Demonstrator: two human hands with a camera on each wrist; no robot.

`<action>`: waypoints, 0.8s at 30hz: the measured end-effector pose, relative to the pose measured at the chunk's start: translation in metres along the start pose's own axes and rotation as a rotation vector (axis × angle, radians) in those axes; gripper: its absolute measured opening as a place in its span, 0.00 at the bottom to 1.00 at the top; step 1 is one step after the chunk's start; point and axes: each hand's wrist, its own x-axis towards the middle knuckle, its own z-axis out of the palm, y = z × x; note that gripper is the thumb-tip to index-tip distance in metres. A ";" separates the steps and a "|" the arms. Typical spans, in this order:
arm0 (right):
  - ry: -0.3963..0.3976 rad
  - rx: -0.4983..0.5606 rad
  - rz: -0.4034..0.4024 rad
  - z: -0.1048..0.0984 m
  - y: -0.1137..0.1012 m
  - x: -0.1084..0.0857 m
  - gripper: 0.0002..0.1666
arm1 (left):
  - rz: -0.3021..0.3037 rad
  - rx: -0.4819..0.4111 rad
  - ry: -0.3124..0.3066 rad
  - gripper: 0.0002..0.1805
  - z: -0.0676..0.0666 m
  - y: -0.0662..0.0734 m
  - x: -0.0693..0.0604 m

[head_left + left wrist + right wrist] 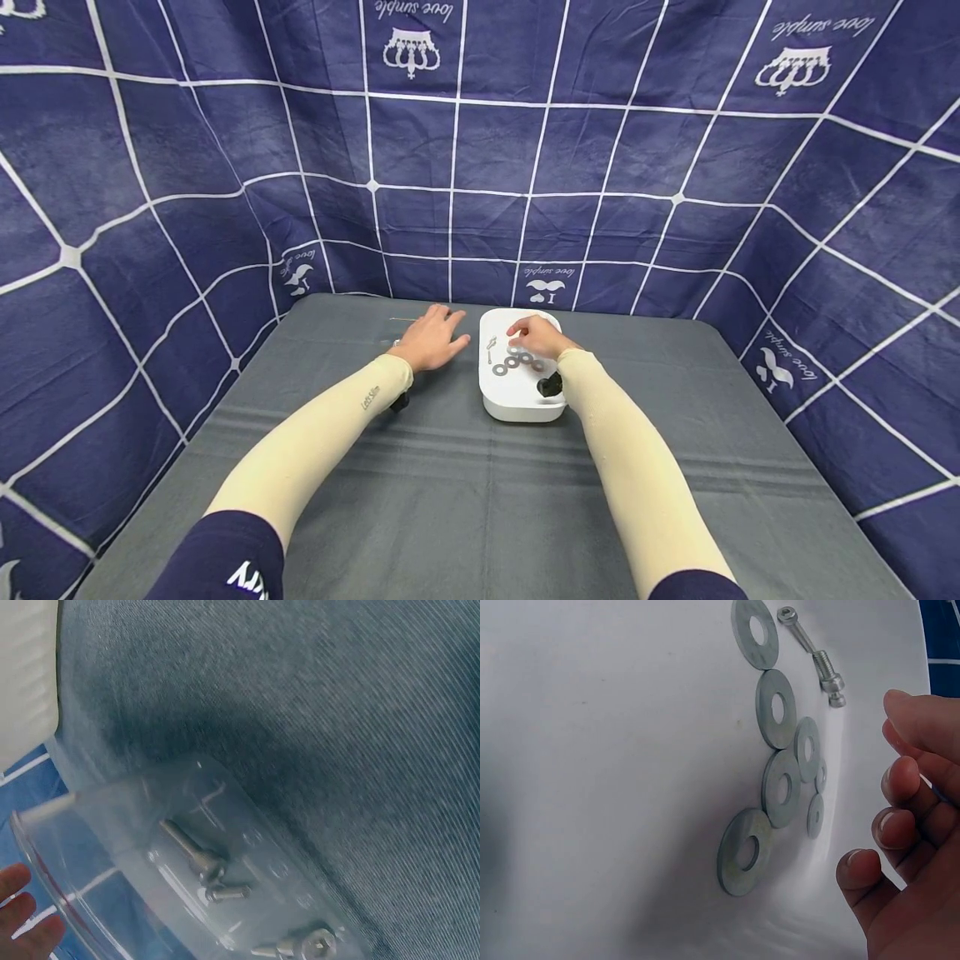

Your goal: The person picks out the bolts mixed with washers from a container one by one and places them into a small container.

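My left hand [429,340] is spread over a clear container [97,806] left of the white tray [517,406]. In the left wrist view its fingertips [22,907] are by the rim; contact cannot be told. Several metal bolts [196,859] lie inside. Over the tray's far right part is my right hand [542,337], fingers loosely bent, with nothing visible between thumb and fingertips in the right wrist view [919,817]. Several flat grey washers [730,859] lie on the tray bottom, some touching, with silver bolts [827,679] beside them.
The tray and clear container stand near the far edge of a grey cloth-covered table [480,500]. A blue curtain [495,150] with white lines hangs behind the table and along both sides. The tray wall [26,682] rises beside the container.
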 end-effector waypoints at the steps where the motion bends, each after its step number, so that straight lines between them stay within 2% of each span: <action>1: 0.000 -0.005 -0.005 0.000 0.000 0.000 0.15 | 0.001 -0.003 -0.001 0.34 0.000 0.001 0.000; 7: -0.009 -0.013 -0.030 0.002 0.001 -0.001 0.17 | 0.019 -0.030 -0.022 0.34 0.002 0.009 0.000; 14: -0.031 0.005 -0.010 0.004 0.003 -0.001 0.18 | 0.034 -0.041 -0.039 0.34 0.008 0.019 0.004; 24: -0.035 0.007 -0.003 0.007 0.003 -0.002 0.18 | 0.021 -0.042 -0.073 0.38 0.017 0.032 0.004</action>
